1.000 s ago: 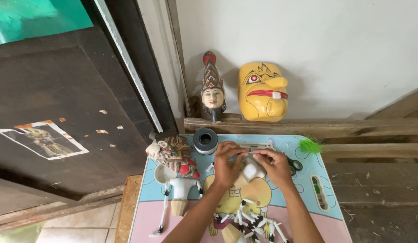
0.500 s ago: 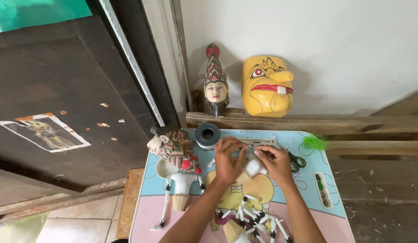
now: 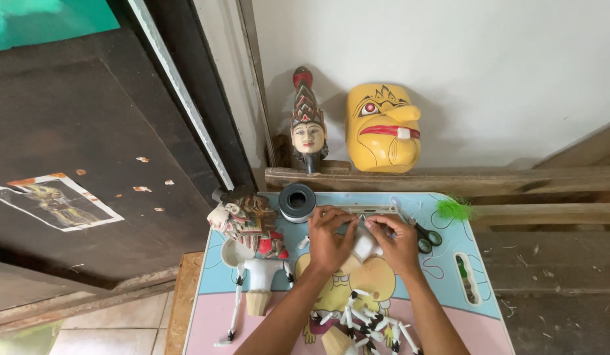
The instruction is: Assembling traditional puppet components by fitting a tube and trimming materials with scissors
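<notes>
Since a second ago both hands have stayed bunched over the small table, only the view shifting slightly. From the left: the left hand pinches its fingertips together at something too fine to make out. The white puppet piece sits directly below, between both palms, and the right hand curls shut around it, equally near.

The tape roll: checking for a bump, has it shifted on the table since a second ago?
No. The tape roll sits by the puppet's head as before.
</notes>
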